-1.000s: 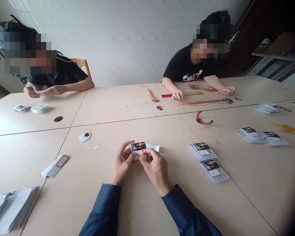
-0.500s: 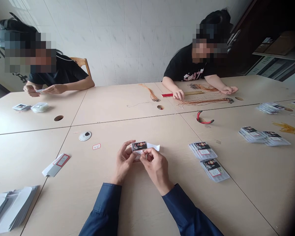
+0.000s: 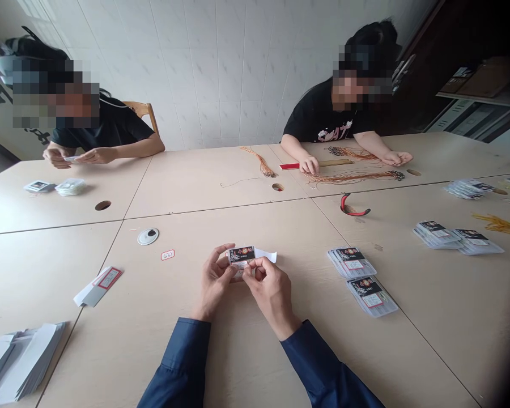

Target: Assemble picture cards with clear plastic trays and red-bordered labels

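Observation:
Between my hands is a small flat packet (image 3: pixel 241 253) with a black printed label and a white patch below it. My left hand (image 3: pixel 213 283) is closed on its left side, thumb in front and fingers around the edge. My right hand (image 3: pixel 272 286) pinches at the packet's lower right, thumb and forefinger together over the white patch; its fingertips partly hide what they press. A white paper strip (image 3: pixel 267 255) sticks out to the right behind the right fingers. To the right lie two stacks of similar packets, a farther one (image 3: pixel 352 262) and a nearer one (image 3: pixel 372 296).
On the left are folded strips with a red-framed label (image 3: pixel 109 277), a pile of white paper strips (image 3: pixel 25 360), a loose label (image 3: pixel 168 255) and a round cable-hole cover (image 3: pixel 148 236). Red-handled pliers (image 3: pixel 355 212) lie beyond. Two people work across the table, one by orange cords (image 3: pixel 352 177).
Almost nothing differs. Both hands keep their hold on the packet, and the whole view has shifted very slightly downward.

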### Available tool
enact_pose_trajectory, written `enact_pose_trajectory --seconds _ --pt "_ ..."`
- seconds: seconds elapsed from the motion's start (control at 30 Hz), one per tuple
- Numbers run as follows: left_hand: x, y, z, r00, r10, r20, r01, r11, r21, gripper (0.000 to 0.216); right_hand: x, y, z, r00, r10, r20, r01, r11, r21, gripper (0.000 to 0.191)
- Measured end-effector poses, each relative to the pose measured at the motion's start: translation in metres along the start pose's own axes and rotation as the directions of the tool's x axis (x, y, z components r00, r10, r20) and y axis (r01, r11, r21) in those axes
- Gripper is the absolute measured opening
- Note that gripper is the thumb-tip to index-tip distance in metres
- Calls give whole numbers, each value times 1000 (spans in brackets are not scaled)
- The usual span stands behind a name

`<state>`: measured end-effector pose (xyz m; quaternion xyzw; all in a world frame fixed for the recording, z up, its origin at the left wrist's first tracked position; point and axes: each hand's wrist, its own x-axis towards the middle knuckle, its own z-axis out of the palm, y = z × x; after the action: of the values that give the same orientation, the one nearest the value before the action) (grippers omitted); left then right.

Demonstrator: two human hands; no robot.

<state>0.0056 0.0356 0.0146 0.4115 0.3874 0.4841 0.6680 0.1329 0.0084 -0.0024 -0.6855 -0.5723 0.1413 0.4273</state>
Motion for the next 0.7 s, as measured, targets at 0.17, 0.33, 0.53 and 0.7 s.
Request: enact_pose_trajectory --seconds 0.17,0.33,0.53,0.7 --pt "1 0 0 1000 -1 3 1 1000 -3 50 0 0 1 1000 0 -5 0 1000 1 16" --pt "1 0 0 1000 -1 6 1 1000 -1 49 0 -1 0 1000 13 8 -13 1000 7 15" --pt "0 1 1 1000 -15 -5 15 1000 -5 51 -1 -1 0 1000 8 -2 -8 1000 0 14" --pt "1 -1 0 1000 -5 3 5 1000 -4 50 0 0 1 1000 11 0 -11 1000 2 14"
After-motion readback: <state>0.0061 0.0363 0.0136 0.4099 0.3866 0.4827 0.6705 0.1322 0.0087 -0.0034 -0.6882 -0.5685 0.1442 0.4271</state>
